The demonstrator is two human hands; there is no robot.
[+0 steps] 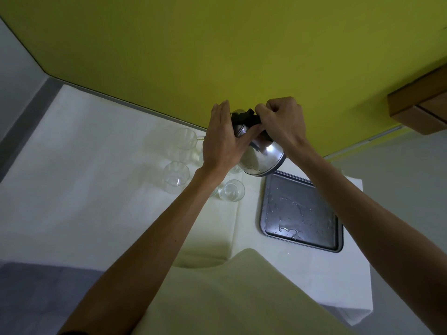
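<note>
Cream cloth (pixel 242 298) aside — R hand (pixel 283 122) fingers curled on kettle (pixel 266 155) handle, L hand (pixel 225 143) fingers flat together steadying its top: tip slowly toward glass (pixel 185 139) left of them.

A yellow-green wall (pixel 193 44) fills the space ahead of me and meets a pale grey wall (pixel 14 68) on my left along a slanted edge. Below it stands a table (pixel 84 165) covered in a white cloth, its folds catching a soft, dim light. At upper right a wooden shelf (pixel 420 110) juts out, with a white wall (pixel 399 160) beneath it. The floor (pixel 36 298) at lower left is grey.
</note>
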